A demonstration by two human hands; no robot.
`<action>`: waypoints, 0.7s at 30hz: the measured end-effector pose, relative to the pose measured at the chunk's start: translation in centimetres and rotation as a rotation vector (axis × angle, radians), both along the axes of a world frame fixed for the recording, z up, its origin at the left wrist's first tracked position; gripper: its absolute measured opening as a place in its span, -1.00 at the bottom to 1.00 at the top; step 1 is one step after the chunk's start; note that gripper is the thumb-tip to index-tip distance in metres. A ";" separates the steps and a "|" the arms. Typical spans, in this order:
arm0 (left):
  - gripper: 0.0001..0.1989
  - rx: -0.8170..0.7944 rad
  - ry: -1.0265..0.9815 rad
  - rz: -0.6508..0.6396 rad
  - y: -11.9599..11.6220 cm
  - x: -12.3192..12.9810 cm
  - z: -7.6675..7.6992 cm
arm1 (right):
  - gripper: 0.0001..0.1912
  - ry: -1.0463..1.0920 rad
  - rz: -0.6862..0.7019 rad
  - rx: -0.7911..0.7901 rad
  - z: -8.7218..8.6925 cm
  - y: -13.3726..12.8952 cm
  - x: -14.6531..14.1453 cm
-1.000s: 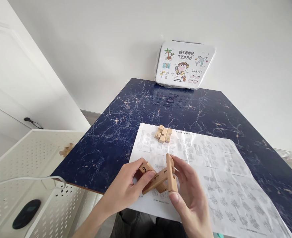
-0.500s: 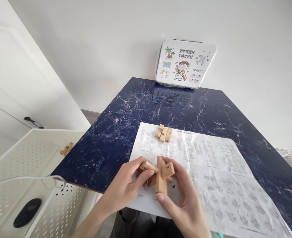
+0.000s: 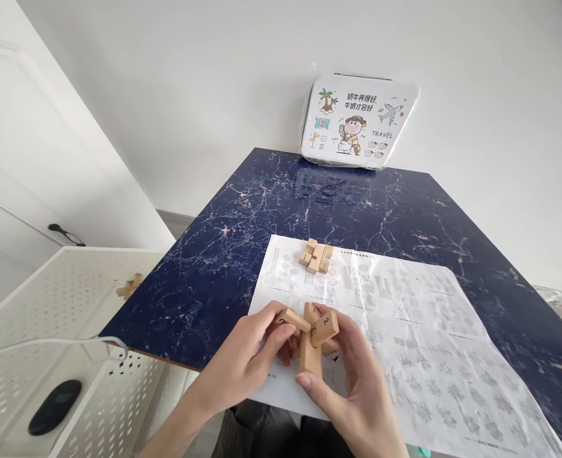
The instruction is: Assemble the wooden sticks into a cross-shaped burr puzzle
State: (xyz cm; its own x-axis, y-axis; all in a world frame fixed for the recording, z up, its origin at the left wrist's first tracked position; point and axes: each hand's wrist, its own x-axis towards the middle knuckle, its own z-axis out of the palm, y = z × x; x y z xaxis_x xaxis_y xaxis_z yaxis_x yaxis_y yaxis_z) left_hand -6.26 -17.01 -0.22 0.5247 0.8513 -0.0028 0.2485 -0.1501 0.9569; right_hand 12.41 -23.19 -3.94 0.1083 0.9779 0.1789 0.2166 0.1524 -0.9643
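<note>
Interlocked wooden blocks (image 3: 311,336) gripped between left hand (image 3: 247,362) and right hand (image 3: 357,388), above instruction sheet (image 3: 405,343); lower block ends hidden by fingers.

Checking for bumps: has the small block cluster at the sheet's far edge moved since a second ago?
No. The block cluster sits at the same spot on the printed sheet, beside the same diagrams near its far edge.

Left hand (image 3: 250,362) and right hand (image 3: 357,388) grip interlocked wooden blocks (image 3: 309,331) above a printed sheet (image 3: 405,331).
</note>
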 end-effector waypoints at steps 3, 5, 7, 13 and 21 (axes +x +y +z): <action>-0.69 0.046 0.046 0.017 -0.2 0.1 -0.1 | -0.26 -0.008 -0.031 -0.015 0.0 0.0 -0.3; -0.61 0.059 0.071 0.021 -0.2 0.1 -0.2 | -0.25 -0.007 -0.056 -0.026 0.0 0.0 -0.4; -0.55 0.076 0.095 0.004 -0.2 0.2 -0.2 | -0.25 -0.001 -0.082 -0.031 0.0 -0.1 -0.5; -0.50 0.134 0.148 -0.090 0.1 0.2 0.0 | -0.25 0.020 -0.118 -0.037 -0.4 -0.2 -0.5; -0.51 0.141 0.143 -0.083 -0.1 0.2 -0.1 | -0.25 0.026 -0.114 -0.041 -0.2 -0.1 -0.6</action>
